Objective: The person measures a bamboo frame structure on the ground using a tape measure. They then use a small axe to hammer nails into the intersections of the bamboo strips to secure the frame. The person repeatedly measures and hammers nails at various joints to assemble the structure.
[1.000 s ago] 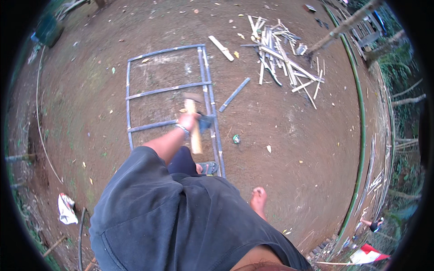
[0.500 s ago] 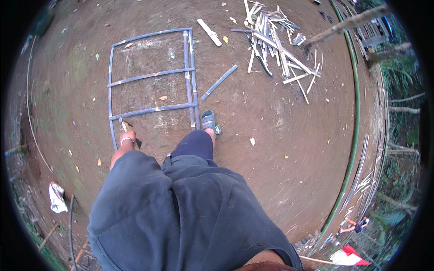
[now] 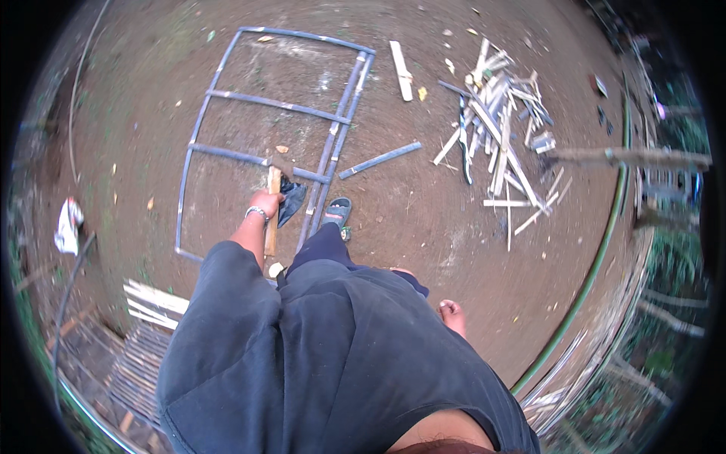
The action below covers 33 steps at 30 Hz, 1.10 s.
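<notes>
My left hand [image 3: 266, 203] is closed around a light wooden piece [image 3: 273, 236], held lengthwise over the lower part of a frame. Dark crumpled sheeting [image 3: 292, 201] hangs beside the fingers; whether they also grip it cannot be made out. The frame of blue-grey strips [image 3: 280, 104] lies on the soil, with crossbars and a doubled right side. The wooden piece and sheeting partly hide its nearest crossbar. Out to the right of my body, my right hand [image 3: 451, 312] is curled, with nothing visible in it. My sandalled foot [image 3: 338, 213] stands by the frame's right side.
A loose blue-grey strip [image 3: 380, 160] and a pale board [image 3: 401, 71] lie right of the frame. Beyond is a heap of split wood pieces [image 3: 499, 129]. A green pole [image 3: 582, 295] borders the right; a slatted rack [image 3: 140, 367] stands lower left.
My left hand has moved right along the frame with the wooden piece. The dark sheeting now shows plainly. My right hand has come into view, and the whole view has turned.
</notes>
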Motion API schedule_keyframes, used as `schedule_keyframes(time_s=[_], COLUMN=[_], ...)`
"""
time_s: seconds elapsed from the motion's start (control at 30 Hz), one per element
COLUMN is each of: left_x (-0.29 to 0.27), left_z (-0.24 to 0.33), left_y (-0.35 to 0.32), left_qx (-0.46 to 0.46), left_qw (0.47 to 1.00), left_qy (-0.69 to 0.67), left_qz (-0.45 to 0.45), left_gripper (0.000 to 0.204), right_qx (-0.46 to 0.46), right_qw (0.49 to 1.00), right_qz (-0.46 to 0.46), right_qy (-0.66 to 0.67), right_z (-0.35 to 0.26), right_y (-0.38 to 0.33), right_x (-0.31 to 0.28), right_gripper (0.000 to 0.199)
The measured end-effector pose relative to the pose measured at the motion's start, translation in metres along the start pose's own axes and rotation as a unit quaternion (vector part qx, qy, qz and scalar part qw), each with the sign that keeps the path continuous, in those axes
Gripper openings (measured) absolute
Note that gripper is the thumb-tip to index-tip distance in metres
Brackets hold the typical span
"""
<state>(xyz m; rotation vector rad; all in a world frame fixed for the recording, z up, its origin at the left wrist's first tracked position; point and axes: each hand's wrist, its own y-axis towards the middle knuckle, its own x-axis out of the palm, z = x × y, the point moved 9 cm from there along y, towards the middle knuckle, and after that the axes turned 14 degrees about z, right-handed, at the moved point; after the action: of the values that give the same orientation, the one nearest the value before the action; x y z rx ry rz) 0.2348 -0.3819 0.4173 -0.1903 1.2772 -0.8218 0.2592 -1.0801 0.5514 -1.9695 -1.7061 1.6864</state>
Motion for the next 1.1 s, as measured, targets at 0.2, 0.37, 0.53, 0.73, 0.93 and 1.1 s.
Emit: schedule_keyframes(time_s=[0.2,0.37,0.53,0.73,0.93,1.1], left_x=[-0.010,0.043,0.132,0.265,0.370,0.396], left_z=[-0.036,-0.140,-0.177,-0.162,-0.109,-0.093], left_y=[-0.100,-0.276,-0.490,-0.688,-0.749,-0.755], left_qx=[-0.110,-0.308,-0.466,-0.611,-0.627,-0.617], left_qw=[0.989,0.927,0.865,0.761,0.731,0.703], left_qy=[-0.036,-0.104,-0.088,-0.163,-0.237,-0.321], left_qz=[0.095,0.189,0.165,0.141,0.128,0.150], left_gripper=[0.050,0.047,0.046,0.050,0.047,0.047], right_qx=[-0.146,-0.267,-0.275,-0.413,-0.536,-0.543], right_qw=[0.974,0.927,0.918,0.791,0.653,0.678], right_qz=[-0.134,-0.116,-0.079,-0.204,-0.294,-0.355], right_qy=[-0.109,-0.238,-0.276,-0.403,-0.446,-0.346], right_z=[-0.008,-0.109,-0.175,-0.219,-0.238,-0.255], right_y=[0.156,0.277,0.426,0.401,0.255,0.173], right_x=[-0.027,-0.076,-0.113,-0.026,0.078,0.115], right_gripper=[0.033,0.031,0.025,0.038,0.036,0.034])
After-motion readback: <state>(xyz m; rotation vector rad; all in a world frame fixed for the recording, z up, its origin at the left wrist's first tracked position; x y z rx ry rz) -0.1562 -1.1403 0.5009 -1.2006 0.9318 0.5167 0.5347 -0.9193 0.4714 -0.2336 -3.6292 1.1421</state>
